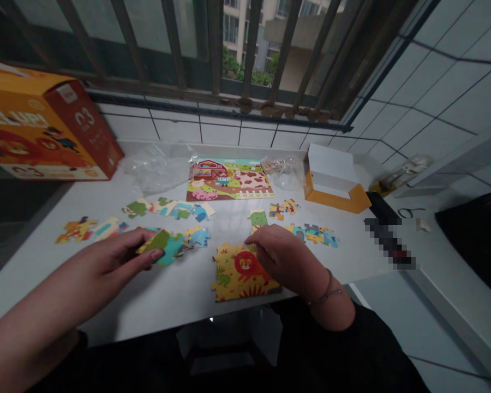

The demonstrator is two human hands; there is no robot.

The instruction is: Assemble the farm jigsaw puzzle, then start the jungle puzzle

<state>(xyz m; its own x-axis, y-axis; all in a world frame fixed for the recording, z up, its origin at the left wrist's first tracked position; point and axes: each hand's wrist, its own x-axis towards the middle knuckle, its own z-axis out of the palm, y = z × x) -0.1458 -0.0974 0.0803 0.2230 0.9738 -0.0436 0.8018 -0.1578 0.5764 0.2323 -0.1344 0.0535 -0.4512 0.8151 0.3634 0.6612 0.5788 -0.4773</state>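
My left hand (125, 254) is closed on jigsaw puzzle pieces (169, 248), green and teal on top, held between thumb and fingers above the table. A joined puzzle section with a red lion on yellow (237, 273) lies near the table's front edge. Over its upper right part is my right hand (280, 251), fingers curled and drawn together, the fingertips at the section's top edge. Whatever those fingers pinch, if anything, is hidden. Just beyond the right hand lies a green tree piece (258, 218). Blue and yellow pieces (315, 234) lie to its right.
Several loose pieces (77, 229) are spread at the left. A farm picture card (231, 180) lies at the back between clear plastic bags (155, 169). An orange box (49, 125) stands back left; an opened white-and-yellow box (331, 177) sits back right. A barred window rises behind.
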